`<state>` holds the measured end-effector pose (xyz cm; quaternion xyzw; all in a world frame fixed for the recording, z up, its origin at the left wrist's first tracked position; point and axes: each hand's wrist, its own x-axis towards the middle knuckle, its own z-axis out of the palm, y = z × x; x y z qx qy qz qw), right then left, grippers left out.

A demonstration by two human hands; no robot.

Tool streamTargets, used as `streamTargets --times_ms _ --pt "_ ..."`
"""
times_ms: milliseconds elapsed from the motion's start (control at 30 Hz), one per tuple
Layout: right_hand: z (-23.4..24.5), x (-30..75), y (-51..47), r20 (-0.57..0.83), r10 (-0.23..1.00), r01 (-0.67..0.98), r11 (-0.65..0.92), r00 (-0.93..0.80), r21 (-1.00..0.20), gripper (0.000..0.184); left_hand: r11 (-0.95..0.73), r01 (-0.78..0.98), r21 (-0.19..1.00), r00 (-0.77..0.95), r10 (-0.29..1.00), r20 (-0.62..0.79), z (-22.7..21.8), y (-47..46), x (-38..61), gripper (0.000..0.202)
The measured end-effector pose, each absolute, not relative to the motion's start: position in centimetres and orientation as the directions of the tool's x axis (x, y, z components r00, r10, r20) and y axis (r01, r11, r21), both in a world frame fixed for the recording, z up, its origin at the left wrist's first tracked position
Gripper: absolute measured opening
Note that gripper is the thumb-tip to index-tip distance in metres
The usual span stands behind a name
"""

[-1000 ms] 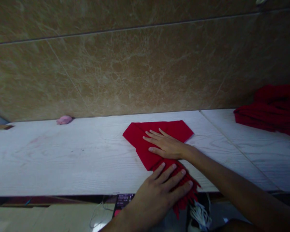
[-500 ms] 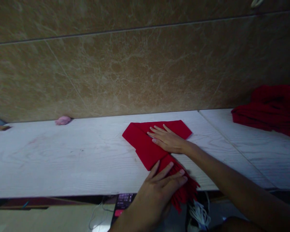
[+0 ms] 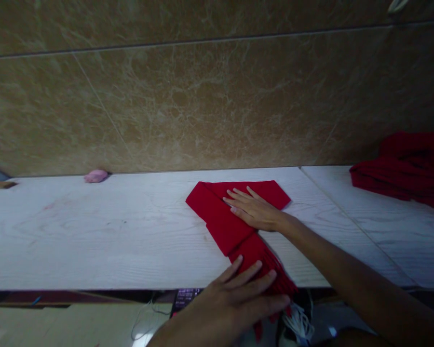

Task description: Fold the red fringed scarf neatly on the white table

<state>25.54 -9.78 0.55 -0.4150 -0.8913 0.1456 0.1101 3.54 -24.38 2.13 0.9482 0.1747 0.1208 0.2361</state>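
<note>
A folded red scarf [image 3: 224, 217] lies on the pale wooden tabletop [image 3: 94, 231], its fringed end hanging over the near edge. My right hand [image 3: 255, 210] lies flat on the upper fold, fingers stretched out and apart. My left hand [image 3: 238, 299] rests palm down with fingers extended on the scarf's fringed end at the table's near edge. Neither hand grips the cloth.
A heap of red fabric [image 3: 408, 168] sits at the far right against the brown tiled wall [image 3: 202, 96]. A small pink lump [image 3: 96, 176] lies by the wall at the left. Below the table edge are cables and a dark device [image 3: 184, 299].
My left hand has slid back along the scarf toward the near edge and the fringe. My right hand has drawn slightly toward the fold's upper part.
</note>
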Motion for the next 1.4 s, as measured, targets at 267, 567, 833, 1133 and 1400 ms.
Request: streamTargets --times_ms 267,567,833,1133,1400 --pt "1.5 25.7 -10.1 0.218 0.73 0.678 0.683 -0.648 -0.272 0.064 -0.599 0.733 0.323 0.575 0.799 0.178 4.8 -15.8 3.5 0.059" --pt "1.4 23.3 -13.0 0.266 0.588 0.534 0.807 -0.764 -0.252 0.07 -0.665 0.729 0.162 0.676 0.737 -0.015 2.0 -13.6 1.6 0.063" --pt "2.2 19.3 -14.9 0.183 0.668 0.64 0.744 -0.722 -0.191 0.073 -0.347 0.882 0.318 0.246 0.917 0.315 6.2 -5.0 -1.4 0.049" --pt "2.6 17.5 -15.7 0.07 0.681 0.645 0.717 -0.729 -0.264 0.057 -0.794 0.413 0.446 0.849 0.513 0.125 6.9 -6.2 8.6 0.05" --pt "2.5 17.6 -15.1 0.052 0.742 0.695 0.648 -0.668 -0.311 0.044 -0.782 0.416 0.465 0.86 0.505 0.08 6.8 -7.6 7.7 0.052"
